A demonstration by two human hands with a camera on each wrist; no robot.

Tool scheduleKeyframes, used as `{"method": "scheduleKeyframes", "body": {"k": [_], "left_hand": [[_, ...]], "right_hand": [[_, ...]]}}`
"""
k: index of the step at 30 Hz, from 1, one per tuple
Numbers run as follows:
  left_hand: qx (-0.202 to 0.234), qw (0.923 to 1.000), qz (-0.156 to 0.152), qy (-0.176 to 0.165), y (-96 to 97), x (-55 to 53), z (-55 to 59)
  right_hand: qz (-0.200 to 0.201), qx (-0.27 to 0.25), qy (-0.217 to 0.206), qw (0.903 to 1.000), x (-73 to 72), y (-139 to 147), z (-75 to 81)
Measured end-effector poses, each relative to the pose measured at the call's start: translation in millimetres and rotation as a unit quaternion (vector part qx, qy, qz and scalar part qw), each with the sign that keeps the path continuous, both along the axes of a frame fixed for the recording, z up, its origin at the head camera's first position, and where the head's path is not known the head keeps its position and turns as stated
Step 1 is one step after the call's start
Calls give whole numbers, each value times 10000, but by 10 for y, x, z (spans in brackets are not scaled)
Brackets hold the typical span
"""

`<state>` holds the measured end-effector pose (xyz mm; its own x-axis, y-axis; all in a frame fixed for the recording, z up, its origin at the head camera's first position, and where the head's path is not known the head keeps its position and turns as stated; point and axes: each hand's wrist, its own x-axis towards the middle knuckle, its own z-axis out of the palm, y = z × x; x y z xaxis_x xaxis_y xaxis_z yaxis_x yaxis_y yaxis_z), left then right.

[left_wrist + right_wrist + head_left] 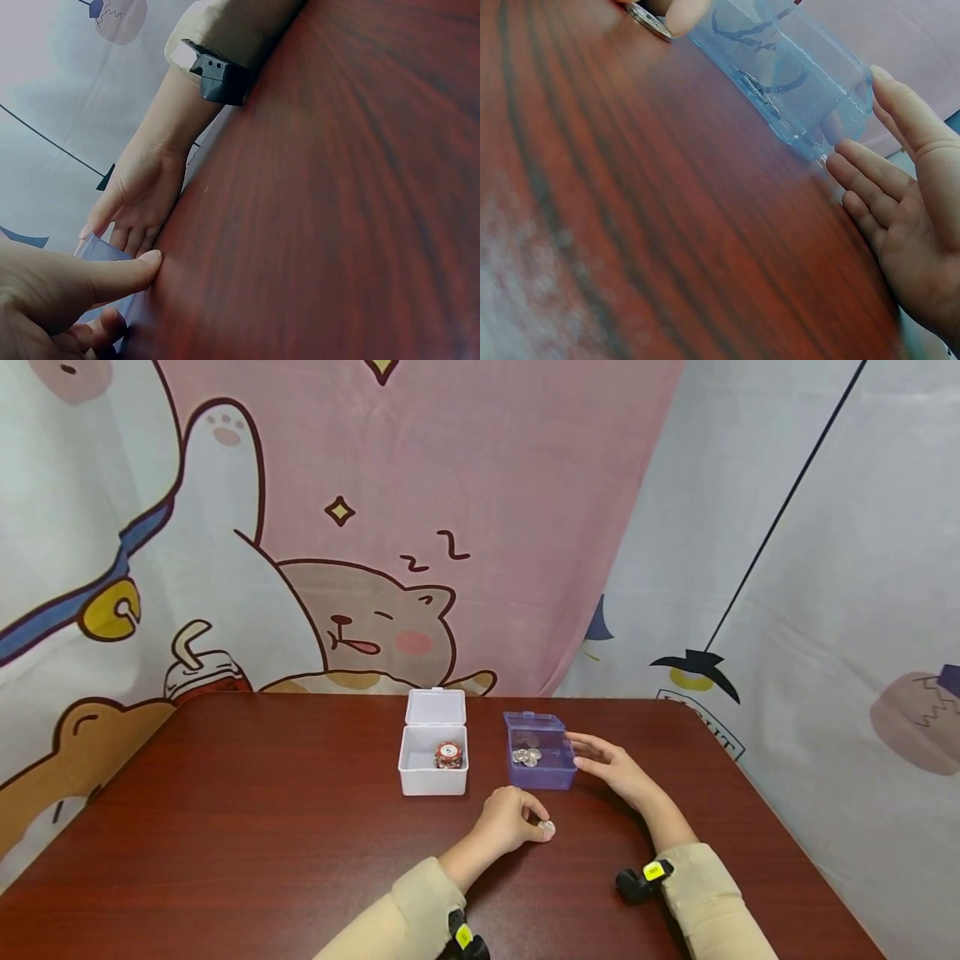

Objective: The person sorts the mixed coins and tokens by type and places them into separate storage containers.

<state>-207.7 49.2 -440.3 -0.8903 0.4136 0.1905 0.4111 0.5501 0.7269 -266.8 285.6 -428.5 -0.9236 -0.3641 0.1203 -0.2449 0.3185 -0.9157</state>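
Observation:
My left hand (508,818) pinches a silver coin (547,830) between thumb and fingers, low over the table in front of a translucent blue-purple box (551,778). In the right wrist view the coin (649,22) is tilted, beside the fingertips. The box stands with its lid raised and several silver coins (528,757) inside. Against the box's right side rests my right hand (611,770), its fingers extended and its thumb at the near corner. In the left wrist view, the left hand (67,292) hides its coin and part of the box.
Left of the blue-purple box stands a white box (433,783), lid tipped back, holding a stack of red-and-white poker chips (448,755). Both boxes sit toward the back of the dark red wood table (262,827). A cartoon-print curtain (525,527) hangs behind it.

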Motion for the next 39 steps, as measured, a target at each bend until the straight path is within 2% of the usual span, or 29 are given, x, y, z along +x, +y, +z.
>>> {"method": "scheduleKeyframes", "body": {"k": [10,22,26,33,39], "left_hand": [[-18,9998,145,-119,8,12,2],[789,9967,182,58,-22,8,-61],[1035,9944,213,25,-24,-6,-73],[1624,9863,294,-49,-31,-7,-37],[1877,9810,459,-147,-36,-34,-10]], "right_hand": [[-38,-180,-1,9998,-143,116,-251],[34,-287,83,9995,-146,102,-256],[23,-305,50,9995,-145,93,-253],[-100,-215,5,9997,-132,84,-229],[-97,-202,20,9997,-135,84,-227]]}}
